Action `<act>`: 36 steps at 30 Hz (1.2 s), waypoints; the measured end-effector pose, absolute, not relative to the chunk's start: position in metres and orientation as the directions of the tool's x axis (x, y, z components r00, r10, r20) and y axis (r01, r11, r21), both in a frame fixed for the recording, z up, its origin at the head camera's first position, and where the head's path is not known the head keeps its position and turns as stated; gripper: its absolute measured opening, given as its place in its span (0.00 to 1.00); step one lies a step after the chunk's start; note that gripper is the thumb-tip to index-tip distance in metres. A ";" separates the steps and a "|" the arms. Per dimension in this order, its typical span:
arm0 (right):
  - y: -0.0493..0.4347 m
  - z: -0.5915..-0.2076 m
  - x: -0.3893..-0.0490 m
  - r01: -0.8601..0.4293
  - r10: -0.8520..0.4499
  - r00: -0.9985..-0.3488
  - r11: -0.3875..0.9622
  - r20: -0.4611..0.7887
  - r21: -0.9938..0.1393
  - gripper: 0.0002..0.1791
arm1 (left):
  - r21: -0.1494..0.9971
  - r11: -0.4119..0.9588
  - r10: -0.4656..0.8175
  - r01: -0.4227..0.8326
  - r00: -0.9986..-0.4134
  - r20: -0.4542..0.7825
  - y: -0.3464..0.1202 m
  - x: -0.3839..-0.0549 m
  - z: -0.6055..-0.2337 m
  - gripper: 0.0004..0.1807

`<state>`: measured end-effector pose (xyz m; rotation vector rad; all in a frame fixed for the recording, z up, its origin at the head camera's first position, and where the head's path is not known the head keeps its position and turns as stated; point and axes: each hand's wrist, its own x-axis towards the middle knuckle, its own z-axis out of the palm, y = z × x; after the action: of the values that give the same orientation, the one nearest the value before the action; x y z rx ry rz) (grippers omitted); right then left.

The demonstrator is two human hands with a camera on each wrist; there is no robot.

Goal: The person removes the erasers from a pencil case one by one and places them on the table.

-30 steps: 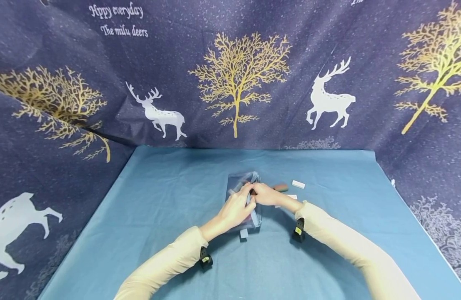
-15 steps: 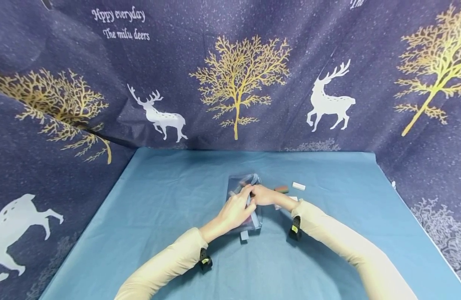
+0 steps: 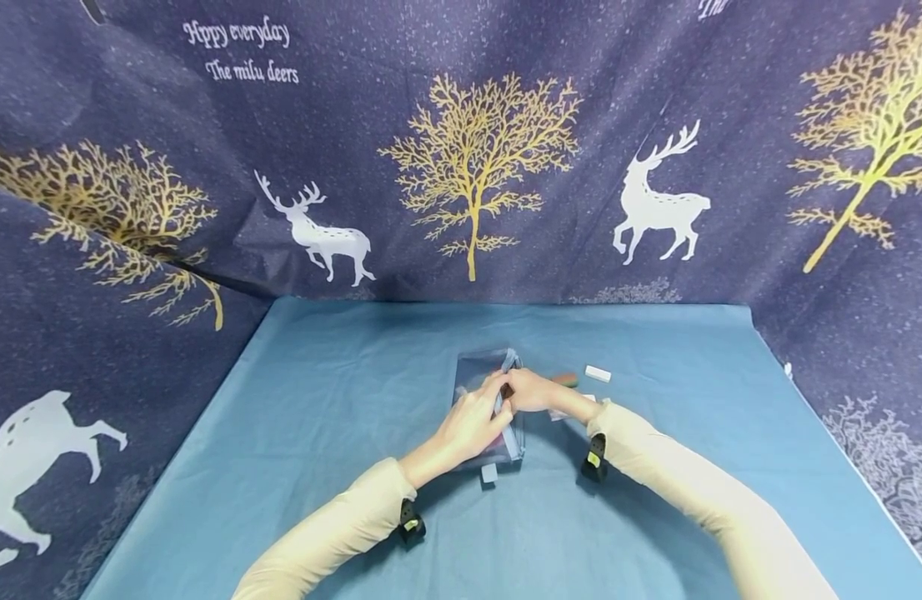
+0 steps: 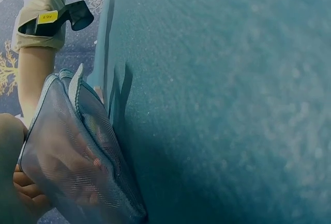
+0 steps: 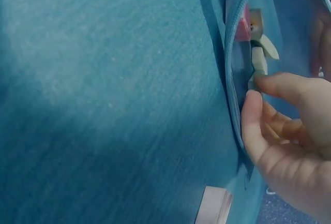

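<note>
A blue-edged mesh zip pouch [image 3: 470, 364] lies near the middle of the table, its zipped side parted. My left hand [image 3: 472, 421] holds the pouch by its edge, the thumb toward the zip; in the left wrist view the mesh [image 4: 72, 157] stands tilted up. My right hand [image 3: 532, 392] reaches into the mouth of the pouch. In the right wrist view its thumb and forefinger pinch a small pale block [image 5: 252, 83], mostly covered by the fingertips. Inside the pouch beside it lie other small pale pieces [image 5: 259, 58], a pink-red piece [image 5: 242, 30] and a picture-printed block [image 5: 256, 23].
Right of the pouch lie a brown-and-green block [image 3: 565, 380], a white block [image 3: 598, 373] and another pale block [image 3: 557, 414] partly under my right wrist. A small light block [image 3: 489, 474] sits at the pouch's near end. A printed dark cloth [image 3: 431, 167] hangs behind the blue table.
My right hand shifts slightly at the pouch's mouth. The left hand keeps its hold on the pouch, and the loose blocks stay where they were.
</note>
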<state>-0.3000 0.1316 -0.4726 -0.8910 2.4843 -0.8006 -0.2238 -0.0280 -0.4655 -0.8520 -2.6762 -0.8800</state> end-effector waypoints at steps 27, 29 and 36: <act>0.123 -0.477 -0.289 -0.638 -0.666 -0.740 0.651 0.094 -0.411 0.12 | 0.504 0.668 0.450 0.548 -0.836 0.313 -0.029 -0.224 -0.467 0.25; 0.122 -0.477 -0.287 -0.630 -0.652 -0.751 0.659 0.104 -0.412 0.10 | 0.505 0.667 0.449 0.548 -0.836 0.314 -0.029 -0.223 -0.468 0.25; 0.122 -0.472 -0.285 -0.567 -0.606 -0.792 0.688 0.070 -0.453 0.10 | 0.491 0.656 0.451 0.574 -0.819 0.354 -0.029 -0.224 -0.468 0.24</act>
<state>-0.2848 0.1223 -0.4716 -0.9775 2.8073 -0.7094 -0.2244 -0.0293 -0.4678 -0.8371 -2.6718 -0.8953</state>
